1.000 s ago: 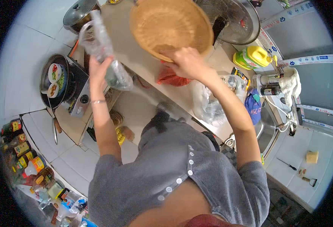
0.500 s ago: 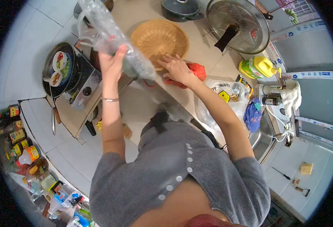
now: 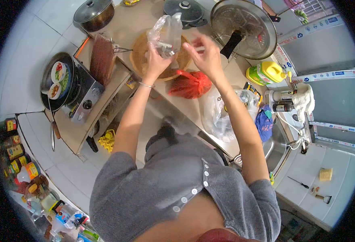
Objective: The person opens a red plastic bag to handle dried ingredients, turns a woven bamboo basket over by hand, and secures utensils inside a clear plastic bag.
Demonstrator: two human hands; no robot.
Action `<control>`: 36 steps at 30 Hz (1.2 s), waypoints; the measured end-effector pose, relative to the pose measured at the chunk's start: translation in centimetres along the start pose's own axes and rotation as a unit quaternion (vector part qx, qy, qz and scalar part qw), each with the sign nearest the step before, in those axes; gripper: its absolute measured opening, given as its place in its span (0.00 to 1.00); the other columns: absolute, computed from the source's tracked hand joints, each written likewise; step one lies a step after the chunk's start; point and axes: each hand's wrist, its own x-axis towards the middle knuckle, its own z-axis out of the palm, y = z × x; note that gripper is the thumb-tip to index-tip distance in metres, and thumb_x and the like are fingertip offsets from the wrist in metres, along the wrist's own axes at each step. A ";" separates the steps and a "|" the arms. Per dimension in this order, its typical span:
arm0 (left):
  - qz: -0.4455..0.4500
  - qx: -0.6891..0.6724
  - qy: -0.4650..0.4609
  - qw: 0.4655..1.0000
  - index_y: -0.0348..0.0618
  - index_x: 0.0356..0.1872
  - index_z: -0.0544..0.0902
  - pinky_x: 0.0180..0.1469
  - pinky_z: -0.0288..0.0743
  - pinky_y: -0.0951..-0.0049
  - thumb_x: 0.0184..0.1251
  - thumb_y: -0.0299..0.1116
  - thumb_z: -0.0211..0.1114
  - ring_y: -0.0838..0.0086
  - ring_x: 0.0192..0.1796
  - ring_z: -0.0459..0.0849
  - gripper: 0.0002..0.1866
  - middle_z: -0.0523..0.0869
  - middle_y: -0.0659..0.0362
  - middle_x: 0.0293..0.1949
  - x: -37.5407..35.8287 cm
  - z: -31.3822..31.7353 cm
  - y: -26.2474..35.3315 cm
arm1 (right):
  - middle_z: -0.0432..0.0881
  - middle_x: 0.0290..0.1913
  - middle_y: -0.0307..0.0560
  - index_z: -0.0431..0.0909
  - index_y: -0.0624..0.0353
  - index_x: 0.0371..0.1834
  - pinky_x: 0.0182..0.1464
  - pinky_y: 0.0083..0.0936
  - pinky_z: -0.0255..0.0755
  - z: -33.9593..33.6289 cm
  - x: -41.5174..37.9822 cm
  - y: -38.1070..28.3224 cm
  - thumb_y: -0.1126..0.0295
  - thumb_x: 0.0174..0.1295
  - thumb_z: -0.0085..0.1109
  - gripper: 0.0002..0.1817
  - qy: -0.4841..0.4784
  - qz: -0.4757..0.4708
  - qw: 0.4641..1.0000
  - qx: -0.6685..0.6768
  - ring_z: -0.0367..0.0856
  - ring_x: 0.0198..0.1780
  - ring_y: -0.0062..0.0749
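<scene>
Left hand [image 3: 155, 60] closed around a clear plastic bag [image 3: 167, 30], held up over the woven basket [image 3: 145, 60] on the surface [image 3: 137, 24]. Right hand [image 3: 205, 54] at three o'clock of the bag, fingers spread and loosely curled, gripping nothing that can be made out. Red mesh bag [image 3: 190, 84] lying just beside the basket at five o'clock. Glass lid [image 3: 244, 28] at two o'clock, black pot [image 3: 184, 11] at twelve, yellow bottle [image 3: 266, 72] farther toward three.

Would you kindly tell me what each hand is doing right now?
Left hand: closed, gripping a clear plastic bag over the woven basket.
Right hand: open, fingers spread, holding nothing.
</scene>
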 end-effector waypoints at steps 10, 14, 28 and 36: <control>0.101 0.046 0.005 0.994 0.36 0.55 0.69 0.57 0.69 0.64 0.39 0.41 0.82 0.63 0.57 0.74 0.42 0.73 0.50 0.55 2.2 -3.6 5.7 | 0.83 0.38 0.46 0.76 0.65 0.39 0.41 0.26 0.75 3.4 5.5 -0.7 0.63 0.58 0.64 0.15 -0.041 -0.028 0.999 -0.021 0.81 0.40 0.30; 0.067 0.154 -0.019 0.986 0.35 0.43 0.78 0.53 0.72 0.67 0.42 0.41 0.80 0.69 0.49 0.79 0.29 0.82 0.53 0.44 4.4 -5.1 5.0 | 0.81 0.36 0.40 0.78 0.60 0.38 0.43 0.20 0.70 4.5 6.7 1.2 0.66 0.59 0.63 0.11 -0.065 0.056 0.980 0.177 0.78 0.38 0.23; -0.173 0.059 -0.129 0.975 0.40 0.40 0.83 0.48 0.71 0.76 0.55 0.46 0.73 0.80 0.41 0.78 0.20 0.85 0.62 0.40 10.8 -5.7 7.4 | 0.83 0.35 0.39 0.81 0.61 0.43 0.46 0.21 0.67 -0.3 8.0 -2.3 0.66 0.63 0.58 0.11 -0.136 0.165 0.955 0.205 0.76 0.38 0.22; -0.076 -0.116 -0.067 0.988 0.42 0.49 0.83 0.52 0.68 0.80 0.67 0.38 0.63 0.83 0.48 0.76 0.14 0.84 0.66 0.45 8.3 -6.6 10.3 | 0.82 0.34 0.37 0.81 0.60 0.40 0.47 0.22 0.64 -0.8 7.7 -1.6 0.59 0.67 0.53 0.15 -0.140 0.019 0.962 0.234 0.73 0.37 0.16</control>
